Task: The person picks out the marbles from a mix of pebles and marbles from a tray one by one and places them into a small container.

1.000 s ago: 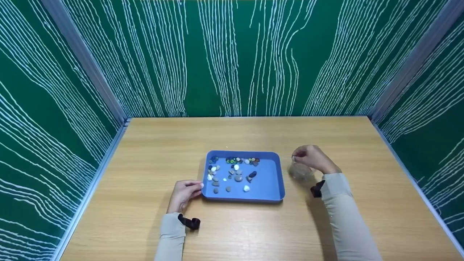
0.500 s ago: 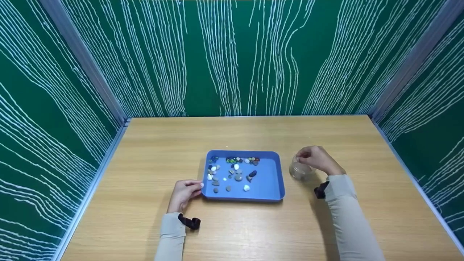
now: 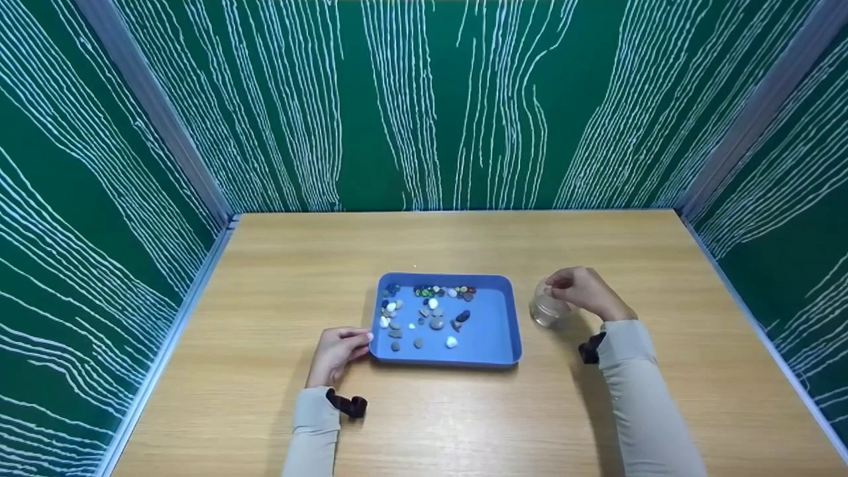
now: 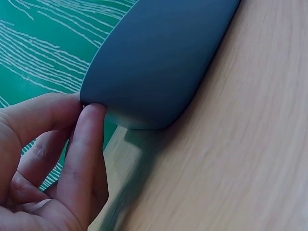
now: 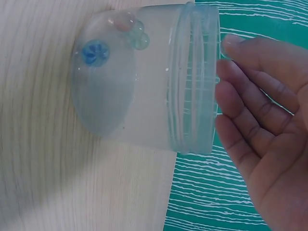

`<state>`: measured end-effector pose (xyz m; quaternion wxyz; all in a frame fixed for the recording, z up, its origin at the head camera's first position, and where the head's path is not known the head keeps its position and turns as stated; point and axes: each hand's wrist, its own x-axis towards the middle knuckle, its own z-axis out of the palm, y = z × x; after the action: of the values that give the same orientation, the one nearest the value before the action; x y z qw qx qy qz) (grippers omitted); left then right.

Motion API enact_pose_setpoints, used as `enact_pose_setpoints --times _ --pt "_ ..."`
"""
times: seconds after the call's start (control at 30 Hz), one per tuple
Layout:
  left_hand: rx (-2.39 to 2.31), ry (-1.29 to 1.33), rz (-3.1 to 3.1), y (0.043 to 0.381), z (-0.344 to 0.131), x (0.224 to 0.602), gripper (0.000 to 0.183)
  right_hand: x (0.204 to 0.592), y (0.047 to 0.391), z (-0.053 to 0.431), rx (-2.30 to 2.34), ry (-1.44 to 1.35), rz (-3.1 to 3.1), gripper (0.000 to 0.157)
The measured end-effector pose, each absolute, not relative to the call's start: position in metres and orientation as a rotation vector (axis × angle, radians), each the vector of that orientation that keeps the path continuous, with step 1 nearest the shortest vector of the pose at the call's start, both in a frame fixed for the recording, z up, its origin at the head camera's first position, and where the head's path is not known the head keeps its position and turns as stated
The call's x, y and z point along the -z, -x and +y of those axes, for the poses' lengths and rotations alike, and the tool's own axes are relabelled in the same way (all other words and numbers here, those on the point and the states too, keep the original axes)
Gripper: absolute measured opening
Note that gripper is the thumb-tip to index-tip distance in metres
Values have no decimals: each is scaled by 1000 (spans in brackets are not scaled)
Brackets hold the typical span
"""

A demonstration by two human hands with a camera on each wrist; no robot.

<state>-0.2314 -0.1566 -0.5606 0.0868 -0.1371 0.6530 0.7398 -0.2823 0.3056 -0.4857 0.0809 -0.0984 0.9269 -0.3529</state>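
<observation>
My left hand [image 3: 333, 356] pinches the near left corner of a blue tray [image 3: 489, 324] between thumb and fingers; the left wrist view shows the tray's outer wall [image 4: 149, 62] up close. Several stones and glass marbles lie in the tray, among them a white stone [image 3: 451, 342]. To the tray's right, a clear jar [image 3: 544, 313] stands upright without a lid. At its mouth, my right hand [image 3: 584, 291] pinches what looks like a small clear marble [image 5: 224, 50], partly hidden by the fingertips. A blue marble [image 5: 95, 53] and several small clear balls [image 5: 139, 39] sit inside the jar.
The wooden table [image 3: 298, 271] carries the tray and jar. Green panels [image 3: 391, 132] with white wavy lines stand behind it and on both sides. A tiny pale speck [image 3: 415, 266] lies just beyond the tray's far rim.
My right hand has moved slightly right, from the jar's far left edge to over its mouth. My left hand and the tray have stayed in place.
</observation>
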Motion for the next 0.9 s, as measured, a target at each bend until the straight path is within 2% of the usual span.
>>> enact_pose_setpoints --times 0.57,0.9 --pt "-2215 397 1943 232 -157 561 24 481 283 301 1006 349 2802 21" --pt "-2223 406 1934 232 -157 561 25 477 287 291 974 278 2755 22"
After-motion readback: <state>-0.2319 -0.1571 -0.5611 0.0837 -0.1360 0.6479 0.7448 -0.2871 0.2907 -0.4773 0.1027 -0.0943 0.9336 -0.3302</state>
